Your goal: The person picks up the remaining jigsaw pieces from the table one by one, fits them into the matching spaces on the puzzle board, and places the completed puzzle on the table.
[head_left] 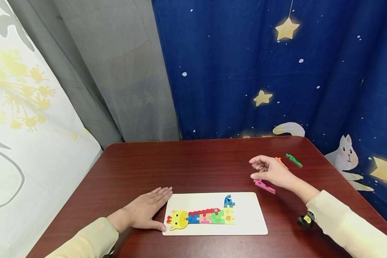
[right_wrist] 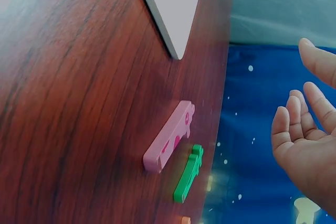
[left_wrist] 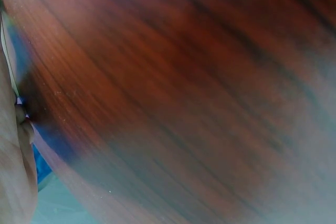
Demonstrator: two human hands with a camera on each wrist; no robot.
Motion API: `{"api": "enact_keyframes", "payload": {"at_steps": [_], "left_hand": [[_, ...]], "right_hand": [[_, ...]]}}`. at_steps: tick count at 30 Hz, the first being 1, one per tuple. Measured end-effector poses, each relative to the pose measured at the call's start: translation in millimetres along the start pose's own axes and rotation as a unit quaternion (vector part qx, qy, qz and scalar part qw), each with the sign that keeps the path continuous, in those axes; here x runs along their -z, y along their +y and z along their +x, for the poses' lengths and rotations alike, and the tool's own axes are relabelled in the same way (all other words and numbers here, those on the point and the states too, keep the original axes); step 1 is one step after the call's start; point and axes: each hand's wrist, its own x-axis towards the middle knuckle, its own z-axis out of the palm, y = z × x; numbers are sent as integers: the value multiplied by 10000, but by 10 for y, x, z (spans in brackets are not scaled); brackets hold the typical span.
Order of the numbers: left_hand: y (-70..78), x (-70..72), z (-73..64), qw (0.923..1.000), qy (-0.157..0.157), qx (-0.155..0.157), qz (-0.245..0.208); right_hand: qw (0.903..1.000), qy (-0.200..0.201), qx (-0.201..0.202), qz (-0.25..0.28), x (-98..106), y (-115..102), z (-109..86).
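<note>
A white puzzle board [head_left: 249,215] lies on the table with a giraffe made of joined pieces: a yellow head [head_left: 179,219], a red mane strip [head_left: 203,211], several coloured body pieces and a blue piece [head_left: 228,201]. My left hand [head_left: 149,209] rests flat at the board's left edge, thumb at its lower corner. Over the table right of the board, my right hand [head_left: 271,171] hovers with loosely bent fingers and holds nothing. Close below it lies a pink piece [head_left: 265,186]. A green piece [right_wrist: 188,174] lies beyond the pink one, mostly hidden behind my fingers in the head view.
Partly behind the right hand is an orange piece [head_left: 282,163]. Another green piece [head_left: 294,160] lies farther right, near the table's right edge. The dark red wooden table [head_left: 187,165] backs onto grey and blue curtains [head_left: 219,89]. The left wrist view is blurred.
</note>
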Motion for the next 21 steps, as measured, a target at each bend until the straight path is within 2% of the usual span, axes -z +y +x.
{"api": "enact_keyframes", "payload": {"at_steps": [5,11,21], "left_hand": [[6,-4,5,10000,31,1,31],[8,-16,5,9999,118,-39,88],[15,-6,3,10000,-60,57,-4]], "right_hand": [[9999,34,62,-99,71,55,-64],[9994,201,-88,-278,154,119,-165],[9991,340,-236,-93,233,198,-316]]}}
